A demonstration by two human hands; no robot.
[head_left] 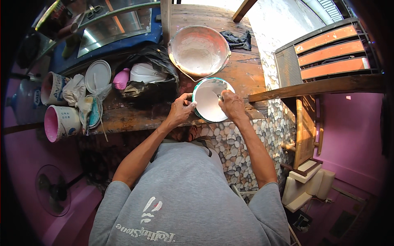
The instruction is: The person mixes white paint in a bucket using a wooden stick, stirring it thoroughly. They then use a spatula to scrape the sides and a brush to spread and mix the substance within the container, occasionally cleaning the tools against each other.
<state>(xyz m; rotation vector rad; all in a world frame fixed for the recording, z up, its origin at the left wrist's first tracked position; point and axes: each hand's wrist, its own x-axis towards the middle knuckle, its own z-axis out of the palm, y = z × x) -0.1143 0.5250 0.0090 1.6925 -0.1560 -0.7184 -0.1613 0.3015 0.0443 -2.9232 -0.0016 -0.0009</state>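
Note:
A white round tub with a teal rim (pixel 207 102), holding white material, stands near the front edge of the wooden bench (pixel 135 119). My left hand (pixel 179 110) grips the tub's left side with curled fingers. My right hand (pixel 233 105) is closed at the tub's right rim, on something small and dark that I cannot make out clearly. Just behind the tub is a larger bucket (pixel 199 51) with pale residue and a wire handle. A dark crumpled cloth (pixel 238 40) lies beside that bucket.
At left are a black plastic bag (pixel 139 92), two tubs (pixel 65 125), a white lid (pixel 98 77) and crumpled rags (pixel 74 88). A wooden beam (pixel 316 86) runs at right, near an orange-slatted rack (pixel 330 51). A fan (pixel 52 188) is low at left; pebble-patterned floor (pixel 250 156) shows below.

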